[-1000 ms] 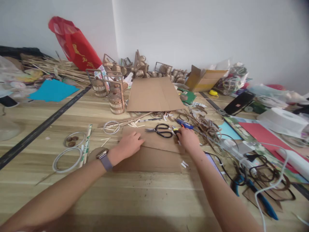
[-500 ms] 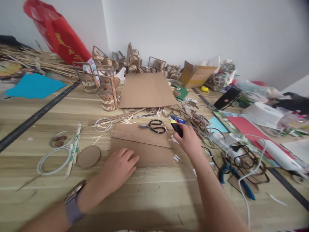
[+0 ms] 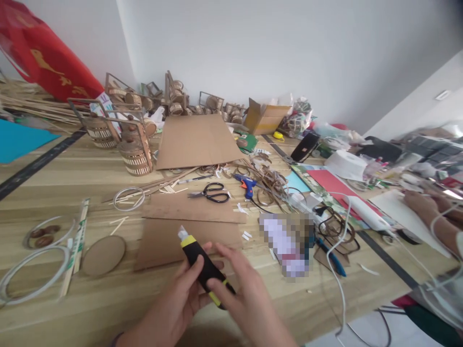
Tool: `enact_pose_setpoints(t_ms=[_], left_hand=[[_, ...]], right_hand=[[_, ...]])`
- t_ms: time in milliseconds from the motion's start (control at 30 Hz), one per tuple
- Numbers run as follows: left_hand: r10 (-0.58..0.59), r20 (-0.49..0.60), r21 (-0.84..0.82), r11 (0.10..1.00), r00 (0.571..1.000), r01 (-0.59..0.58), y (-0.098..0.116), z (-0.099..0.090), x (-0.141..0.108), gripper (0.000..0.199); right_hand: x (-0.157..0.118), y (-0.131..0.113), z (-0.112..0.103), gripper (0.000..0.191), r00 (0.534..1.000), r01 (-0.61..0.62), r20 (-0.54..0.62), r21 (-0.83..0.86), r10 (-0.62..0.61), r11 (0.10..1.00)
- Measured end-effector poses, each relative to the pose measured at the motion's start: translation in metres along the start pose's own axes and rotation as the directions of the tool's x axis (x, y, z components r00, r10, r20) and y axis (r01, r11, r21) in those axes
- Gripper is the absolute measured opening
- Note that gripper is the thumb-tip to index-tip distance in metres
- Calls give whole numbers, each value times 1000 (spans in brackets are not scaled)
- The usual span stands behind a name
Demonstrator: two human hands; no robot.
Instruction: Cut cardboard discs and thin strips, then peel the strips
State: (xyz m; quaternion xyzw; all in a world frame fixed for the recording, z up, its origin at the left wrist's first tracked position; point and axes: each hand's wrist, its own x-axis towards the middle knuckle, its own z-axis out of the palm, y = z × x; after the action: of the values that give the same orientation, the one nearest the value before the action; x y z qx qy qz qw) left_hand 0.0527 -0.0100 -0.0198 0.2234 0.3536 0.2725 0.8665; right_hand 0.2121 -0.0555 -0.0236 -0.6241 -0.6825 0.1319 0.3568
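Observation:
A black and yellow utility knife is held low over the table's front, its head pointing up and left. My left hand is closed round its middle, thumb on top. At its rear end my right hand grips too, with the thumb on the yellow trim. Just beyond the knife lie pieces of brown cardboard. On them rest black-handled scissors. To their right is a blue glue gun. A round cardboard disc lies left of my hands.
A larger cardboard sheet lies further back, beside small bamboo baskets. Coils of white tubing are at left. Blue-handled pliers and a white cable lie right. Another person's hand rests at far right.
My right hand has brought the utility knife from beside the glue gun back towards me. My left hand has left the cardboard and taken hold of it too. The view has swung right.

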Motion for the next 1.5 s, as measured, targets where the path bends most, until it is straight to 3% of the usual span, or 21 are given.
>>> enact_pose_setpoints(t_ms=[67, 133, 200, 233, 300, 567, 800, 1267, 1400, 1500], left_hand=[[6, -56, -57, 998, 998, -9, -1, -8, 0, 94], [9, -77, -87, 996, 997, -16, -3, -18, 0, 95], [-4, -76, -104, 995, 997, -4, -5, -26, 0, 94], [-14, -77, -108, 994, 997, 5, -6, -27, 0, 93], [-31, -75, -102, 994, 997, 24, -7, -28, -2, 92], [-47, -84, -98, 994, 995, 39, -5, -32, -6, 103], [-12, -86, -68, 998, 996, 6, -13, -46, 2, 89], [5, -86, -52, 999, 996, -9, -9, -44, 5, 86], [10, -83, -29, 999, 996, -12, -8, -44, 2, 85], [26, -89, -16, 999, 996, -27, -4, -38, -4, 85]], right_hand=[[-3, 28, -21, 43, 983, -116, -166, -249, 76, 961], [-4, 57, -43, 58, 923, -367, -304, -514, 235, 775], [-3, 81, -59, 69, 827, -552, -342, -644, 446, 530], [-2, 89, -64, 74, 782, -591, -336, -667, 524, 454], [3, 97, -70, 78, 734, -615, -312, -682, 604, 395], [28, 103, -71, 77, 709, -622, -266, -672, 653, 402], [58, 119, -81, 71, 703, -621, -263, -679, 660, 391], [90, 133, -82, 64, 698, -643, -308, -666, 646, 378], [80, 124, -85, 64, 713, -624, -290, -677, 638, 390], [64, 96, -81, 59, 768, -577, -302, -709, 564, 406]])
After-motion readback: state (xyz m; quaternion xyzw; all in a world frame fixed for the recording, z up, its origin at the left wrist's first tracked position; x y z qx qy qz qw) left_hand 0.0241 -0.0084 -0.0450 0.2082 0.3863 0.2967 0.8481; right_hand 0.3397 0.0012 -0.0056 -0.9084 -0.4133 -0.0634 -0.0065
